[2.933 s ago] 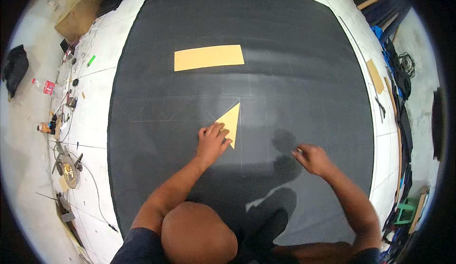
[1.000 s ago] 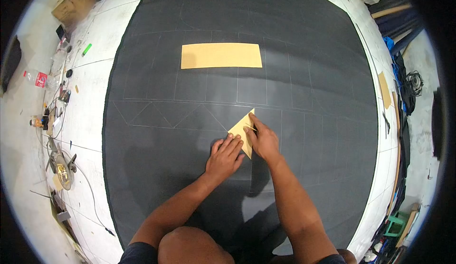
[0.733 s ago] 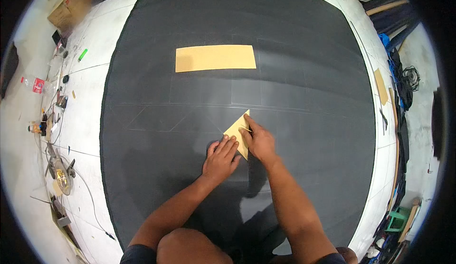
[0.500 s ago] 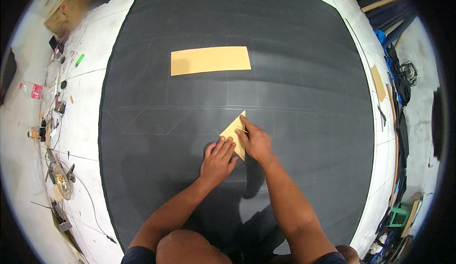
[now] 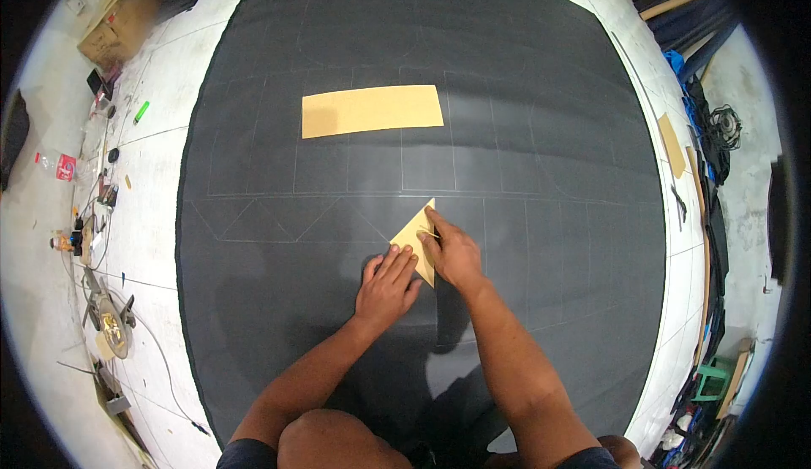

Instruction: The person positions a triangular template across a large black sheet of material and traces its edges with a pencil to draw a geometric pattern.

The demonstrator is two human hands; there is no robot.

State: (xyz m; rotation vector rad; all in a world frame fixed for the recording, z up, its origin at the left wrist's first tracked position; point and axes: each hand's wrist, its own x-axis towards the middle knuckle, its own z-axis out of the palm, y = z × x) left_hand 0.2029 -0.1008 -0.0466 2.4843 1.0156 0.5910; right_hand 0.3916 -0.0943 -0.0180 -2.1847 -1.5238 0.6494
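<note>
A yellow triangular paper piece [image 5: 413, 232] lies on the dark sheet [image 5: 253, 317], which carries thin pale lines. My left hand [image 5: 389, 287] rests flat with its fingers on the lower left part of the triangle. At the triangle's right edge, my right hand [image 5: 453, 249] is closed, its index finger near the top tip; a thin pale object sticks out between thumb and fingers, too small to name. Farther up lies a yellow rectangular paper piece [image 5: 372, 111], touched by neither hand.
On the white tiled floor at the left are a green marker [image 5: 141, 113], a bottle with a red label [image 5: 65, 167], a metal device [image 5: 111, 325] and cables. A yellow strip [image 5: 672, 146], dark cloth and a green stool [image 5: 712, 379] are at the right.
My right hand has come in from the right to the triangle's edge. My left hand has stayed on the triangle. Lately the view has shifted slightly, with both hands nearly still.
</note>
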